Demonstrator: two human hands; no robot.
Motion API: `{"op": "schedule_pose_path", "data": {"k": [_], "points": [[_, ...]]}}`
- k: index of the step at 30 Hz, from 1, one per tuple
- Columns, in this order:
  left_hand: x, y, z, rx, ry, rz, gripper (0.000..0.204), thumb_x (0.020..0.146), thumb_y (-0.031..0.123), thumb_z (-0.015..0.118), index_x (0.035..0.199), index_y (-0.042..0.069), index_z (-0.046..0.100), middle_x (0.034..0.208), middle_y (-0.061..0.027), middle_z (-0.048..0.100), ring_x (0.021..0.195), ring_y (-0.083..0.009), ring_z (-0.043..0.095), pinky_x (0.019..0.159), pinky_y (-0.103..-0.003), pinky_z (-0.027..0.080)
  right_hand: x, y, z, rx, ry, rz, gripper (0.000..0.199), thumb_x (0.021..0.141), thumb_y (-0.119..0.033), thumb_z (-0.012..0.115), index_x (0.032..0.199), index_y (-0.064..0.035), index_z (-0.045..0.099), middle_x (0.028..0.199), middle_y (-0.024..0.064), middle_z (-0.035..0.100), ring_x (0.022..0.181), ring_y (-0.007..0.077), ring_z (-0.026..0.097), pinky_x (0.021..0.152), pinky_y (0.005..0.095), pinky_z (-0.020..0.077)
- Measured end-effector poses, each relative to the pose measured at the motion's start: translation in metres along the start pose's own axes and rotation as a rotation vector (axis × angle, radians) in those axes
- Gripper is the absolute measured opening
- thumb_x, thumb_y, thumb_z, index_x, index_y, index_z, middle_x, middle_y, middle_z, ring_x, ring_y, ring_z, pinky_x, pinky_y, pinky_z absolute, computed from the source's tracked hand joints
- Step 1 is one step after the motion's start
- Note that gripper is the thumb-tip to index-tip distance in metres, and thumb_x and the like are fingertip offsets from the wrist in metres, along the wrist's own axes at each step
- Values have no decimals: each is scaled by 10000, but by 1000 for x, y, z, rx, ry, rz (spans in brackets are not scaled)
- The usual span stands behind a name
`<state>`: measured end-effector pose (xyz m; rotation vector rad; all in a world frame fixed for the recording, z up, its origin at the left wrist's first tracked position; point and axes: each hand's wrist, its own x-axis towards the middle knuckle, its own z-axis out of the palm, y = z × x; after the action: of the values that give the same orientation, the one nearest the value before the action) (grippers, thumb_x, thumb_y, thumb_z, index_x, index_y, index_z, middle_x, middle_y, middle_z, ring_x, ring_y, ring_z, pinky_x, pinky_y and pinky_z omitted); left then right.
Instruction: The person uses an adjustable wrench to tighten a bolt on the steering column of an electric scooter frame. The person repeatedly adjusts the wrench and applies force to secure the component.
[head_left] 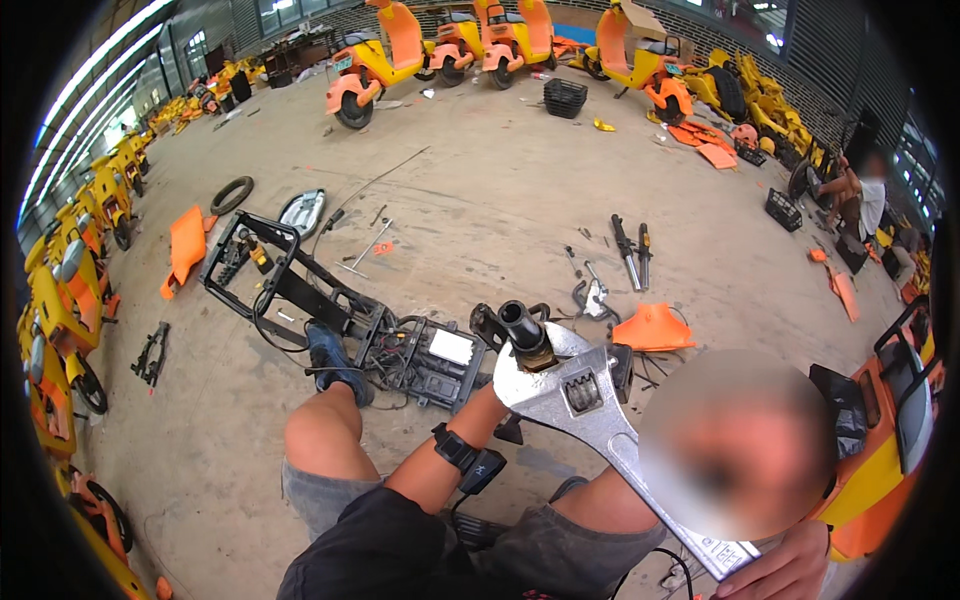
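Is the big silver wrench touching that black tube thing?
Touching. The head view shows the wrench with its jaws closed around the brass collar just below the black tube, with no gap visible there.

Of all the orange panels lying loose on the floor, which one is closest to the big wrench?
The folded orange panel just right of the wrench head, beside the steering tube. The orange panel by the black frame and those near the far scooters lie much farther off.

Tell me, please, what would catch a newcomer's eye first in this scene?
A big silver adjustable wrench fills the centre, its jaws around a dark steering tube, its handle end in the right hand at the lower right. Behind lies a stripped black scooter frame; orange and yellow scooters line the hall.
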<state>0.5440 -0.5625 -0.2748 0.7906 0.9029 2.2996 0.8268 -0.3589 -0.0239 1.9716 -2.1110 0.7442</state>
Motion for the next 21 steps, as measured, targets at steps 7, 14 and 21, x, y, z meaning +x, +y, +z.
{"op": "schedule_pose_path", "data": {"k": [7,14,21], "points": [[11,-10,-7,276,-350,126,450,955,105,568,1380,-5,471,1338,-168,563,1190,-274,586,1036,-413,486,-42,17,-15,205,290,-201,78,955,-64,547,913,-36,606,942,70,648,924,174,655,909,353,516],[-2,-11,-13,621,-423,-14,645,794,67,801,1378,34,529,1365,-96,585,1219,-207,577,1080,-363,436,-42,71,5,312,1782,-75,277,980,-89,564,773,-93,379,698,-9,347,529,82,347,519,246,334],[-7,-34,-30,693,-262,-142,648,777,160,824,1358,59,555,1398,-99,564,1269,-221,538,1103,-369,400,-40,113,-27,359,1940,77,289,999,-136,555,781,-94,369,691,-6,346,533,86,346,536,248,353]]}}
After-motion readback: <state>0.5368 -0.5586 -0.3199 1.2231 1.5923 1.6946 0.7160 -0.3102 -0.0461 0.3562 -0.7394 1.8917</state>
